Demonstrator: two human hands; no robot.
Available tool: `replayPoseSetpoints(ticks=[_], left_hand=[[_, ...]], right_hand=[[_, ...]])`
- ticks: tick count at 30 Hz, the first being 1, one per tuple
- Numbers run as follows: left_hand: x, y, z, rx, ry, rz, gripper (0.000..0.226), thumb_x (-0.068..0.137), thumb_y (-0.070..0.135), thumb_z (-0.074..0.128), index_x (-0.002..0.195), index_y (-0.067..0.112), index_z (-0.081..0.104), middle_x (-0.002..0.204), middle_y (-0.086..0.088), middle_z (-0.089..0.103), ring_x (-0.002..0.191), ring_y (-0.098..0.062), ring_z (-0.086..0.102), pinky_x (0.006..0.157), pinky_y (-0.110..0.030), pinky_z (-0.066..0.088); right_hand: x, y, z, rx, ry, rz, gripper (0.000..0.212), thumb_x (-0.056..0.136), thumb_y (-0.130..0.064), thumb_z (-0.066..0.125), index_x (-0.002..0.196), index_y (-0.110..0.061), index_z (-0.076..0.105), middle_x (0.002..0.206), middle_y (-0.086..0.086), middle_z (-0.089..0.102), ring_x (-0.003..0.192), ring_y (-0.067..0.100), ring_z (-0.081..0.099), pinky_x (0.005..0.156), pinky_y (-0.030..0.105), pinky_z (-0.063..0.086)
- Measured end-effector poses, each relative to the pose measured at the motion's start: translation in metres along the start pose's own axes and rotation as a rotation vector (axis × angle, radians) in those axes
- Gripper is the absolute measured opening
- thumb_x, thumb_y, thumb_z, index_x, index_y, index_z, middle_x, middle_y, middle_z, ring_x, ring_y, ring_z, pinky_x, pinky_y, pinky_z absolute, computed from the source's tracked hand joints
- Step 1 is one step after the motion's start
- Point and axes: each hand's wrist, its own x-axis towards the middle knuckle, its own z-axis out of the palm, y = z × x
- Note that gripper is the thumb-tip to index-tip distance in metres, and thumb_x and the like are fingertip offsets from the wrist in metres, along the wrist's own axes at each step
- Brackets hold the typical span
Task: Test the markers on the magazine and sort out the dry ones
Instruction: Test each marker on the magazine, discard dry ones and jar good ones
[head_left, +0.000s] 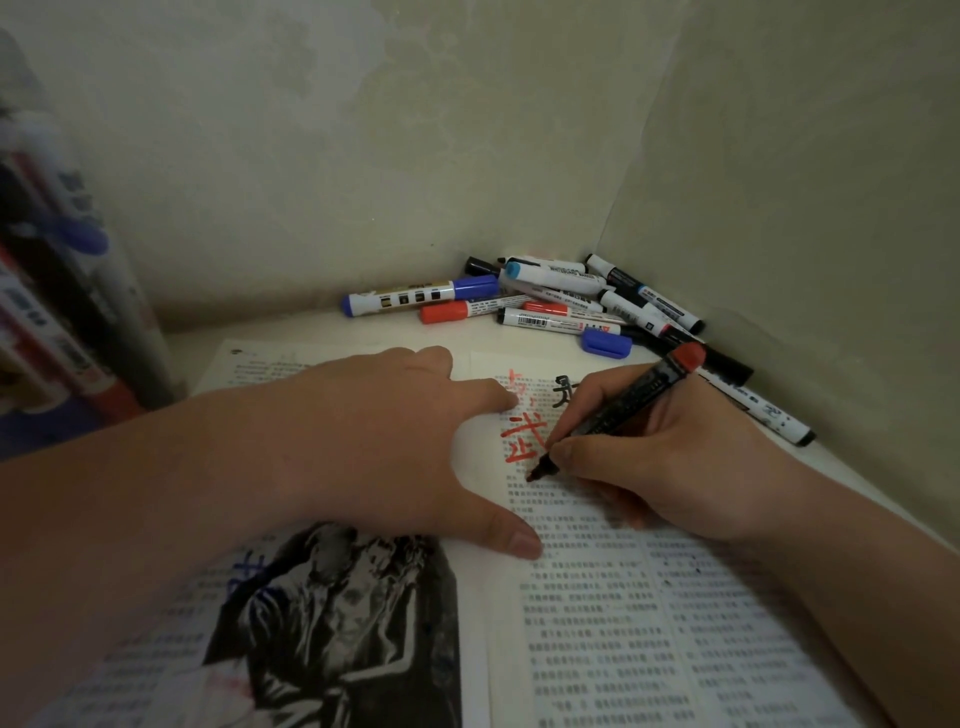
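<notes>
Right hand (639, 457) pinches the red marker (618, 415), tip on the open magazine (623, 623) at bench centre, left hand (374, 447) spread flat pinning the page; risk: tested markers slip back into the pile (561, 301) at 1 o'clock, mixing dry with good.

The clear container of markers (62, 291) at far left is blurred and cut off by the left edge. The magazine (623, 623) runs past the bottom edge; the left hand (374, 447) hides part of its gutter. Labels in the marker pile (571, 301) are too small to read.
</notes>
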Motion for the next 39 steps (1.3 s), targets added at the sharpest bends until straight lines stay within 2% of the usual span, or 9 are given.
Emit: replayPoseSetpoints(ticks=[7, 11, 15, 19, 21, 27, 33, 37, 39], left_hand=[[0.0003, 0.0, -0.0004, 0.004, -0.005, -0.001, 0.114, 0.041, 0.108, 0.033, 0.142, 0.064, 0.005, 0.11, 0.015, 0.027, 0.107, -0.008, 0.035, 0.089, -0.032, 0.041], [0.0005, -0.0003, 0.0, 0.004, -0.005, -0.007, 0.115, 0.04, 0.108, 0.032, 0.143, 0.063, 0.005, 0.109, 0.014, 0.025, 0.107, -0.007, 0.034, 0.094, -0.034, 0.043], [0.0025, -0.0011, 0.0012, 0.0, -0.013, -0.011, 0.116, 0.04, 0.108, 0.033, 0.143, 0.063, 0.004, 0.11, 0.012, 0.026, 0.104, -0.01, 0.032, 0.09, -0.032, 0.04], [0.0027, -0.0014, 0.0027, -0.012, -0.021, -0.023, 0.117, 0.039, 0.108, 0.032, 0.143, 0.064, 0.002, 0.137, 0.009, 0.034, 0.122, -0.013, 0.038, 0.098, -0.035, 0.041], [0.0016, -0.0009, 0.0024, -0.016, -0.015, -0.021, 0.116, 0.04, 0.108, 0.033, 0.143, 0.064, 0.002, 0.141, 0.009, 0.033, 0.127, -0.013, 0.038, 0.1, -0.036, 0.041], [0.0018, -0.001, 0.0024, -0.025, -0.004, -0.016, 0.115, 0.04, 0.108, 0.033, 0.142, 0.064, 0.003, 0.138, 0.01, 0.033, 0.125, -0.013, 0.038, 0.097, -0.035, 0.04], [0.001, -0.0016, 0.0015, -0.017, -0.004, -0.008, 0.116, 0.04, 0.108, 0.032, 0.143, 0.063, 0.003, 0.126, 0.011, 0.035, 0.106, -0.009, 0.033, 0.094, -0.034, 0.042], [0.0006, -0.0012, 0.0006, 0.001, -0.018, -0.008, 0.119, 0.039, 0.108, 0.032, 0.144, 0.062, 0.001, 0.137, 0.01, 0.034, 0.117, -0.011, 0.038, 0.098, -0.034, 0.043], [0.0004, -0.001, 0.0008, 0.0, -0.012, -0.007, 0.119, 0.039, 0.109, 0.034, 0.144, 0.062, 0.002, 0.135, 0.011, 0.035, 0.114, -0.01, 0.038, 0.094, -0.033, 0.042]], right_hand=[[0.0003, 0.0019, 0.0008, 0.014, 0.013, -0.017, 0.009, 0.086, -0.003, 0.073, 0.077, -0.005, 0.072, 0.048, 0.006, 0.057, 0.037, 0.018, 0.046, 0.038, 0.019, 0.038], [-0.0025, -0.0019, 0.0003, -0.023, -0.061, -0.048, 0.011, 0.086, -0.001, 0.073, 0.078, -0.008, 0.074, 0.05, -0.005, 0.062, 0.039, 0.004, 0.05, 0.04, 0.012, 0.038], [-0.0014, -0.0017, 0.0009, -0.018, -0.047, -0.032, 0.013, 0.087, -0.004, 0.073, 0.076, -0.012, 0.075, 0.049, 0.003, 0.059, 0.036, 0.012, 0.045, 0.037, 0.018, 0.036], [0.0009, 0.001, -0.0007, -0.019, 0.004, -0.013, 0.013, 0.086, 0.002, 0.071, 0.074, -0.005, 0.071, 0.046, 0.004, 0.054, 0.034, 0.013, 0.042, 0.037, 0.018, 0.035], [0.0006, 0.0003, -0.0003, -0.026, -0.016, -0.02, 0.014, 0.085, 0.002, 0.072, 0.073, -0.006, 0.072, 0.046, 0.003, 0.056, 0.034, 0.012, 0.043, 0.038, 0.017, 0.035], [0.0006, 0.0004, 0.0005, -0.027, 0.014, -0.036, 0.007, 0.086, -0.005, 0.073, 0.079, -0.007, 0.073, 0.047, 0.0, 0.058, 0.035, 0.011, 0.045, 0.038, 0.017, 0.036], [-0.0027, -0.0001, -0.0014, -0.039, -0.128, -0.045, 0.011, 0.083, 0.003, 0.074, 0.076, -0.005, 0.074, 0.061, 0.009, 0.065, 0.043, 0.008, 0.05, 0.043, 0.016, 0.04], [-0.0038, -0.0018, -0.0006, -0.026, -0.119, -0.055, 0.002, 0.083, -0.002, 0.076, 0.082, -0.004, 0.075, 0.062, 0.006, 0.068, 0.046, 0.006, 0.054, 0.044, 0.014, 0.041], [-0.0039, -0.0031, 0.0004, -0.062, -0.103, -0.06, 0.006, 0.083, -0.003, 0.077, 0.079, -0.007, 0.075, 0.062, 0.006, 0.068, 0.047, 0.009, 0.054, 0.045, 0.017, 0.042]])
